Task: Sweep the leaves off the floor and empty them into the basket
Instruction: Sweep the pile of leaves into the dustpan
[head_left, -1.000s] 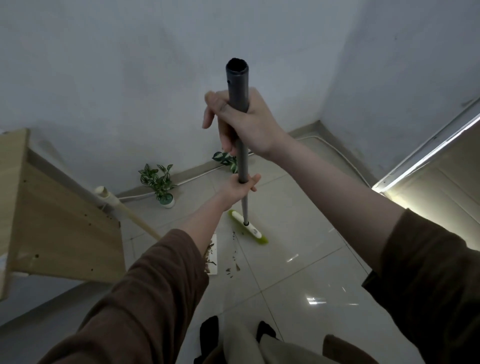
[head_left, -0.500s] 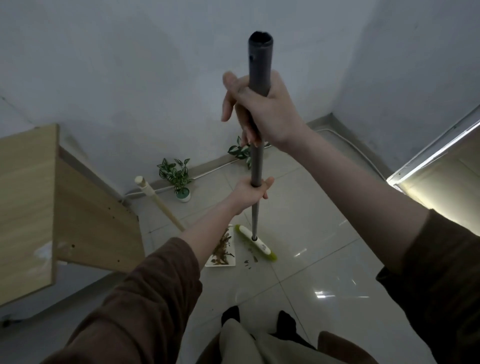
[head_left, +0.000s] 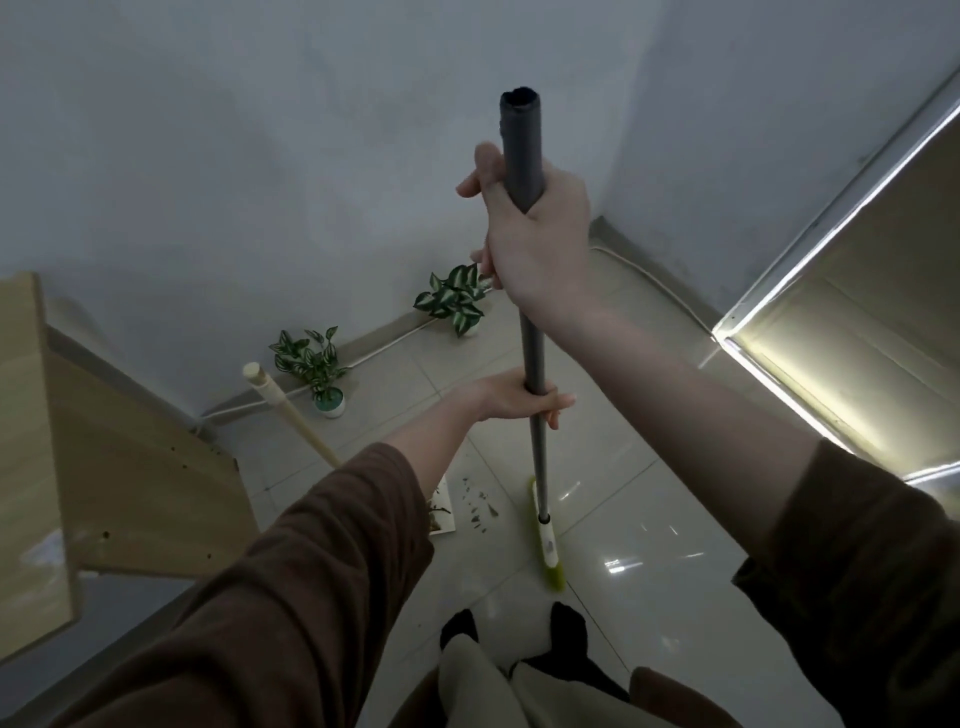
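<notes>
I hold a broom upright by its grey handle (head_left: 535, 358). My right hand (head_left: 535, 244) grips the handle near its top end. Lower down, my left hand (head_left: 511, 397) grips the same handle. The broom's green and white head (head_left: 546, 540) rests on the tiled floor just ahead of my feet. Left of the head lie scattered dry leaf bits (head_left: 478, 506). A white dustpan (head_left: 441, 512) with leaves in it lies on the floor, half hidden behind my left sleeve; its pale wooden handle (head_left: 283, 405) slants up to the left. No basket is in view.
Two small potted plants (head_left: 311, 364) (head_left: 457, 299) stand along the far wall's skirting, with a cable running past them. A wooden table (head_left: 104, 467) fills the left side. A lit door frame (head_left: 810, 332) runs along the right. My dark socks (head_left: 514, 634) are at the bottom.
The broom head has swung back towards my feet and turned lengthwise, away from the dustpan. Some leaf bits now lie between the dustpan and the head. Both hands keep their grip.
</notes>
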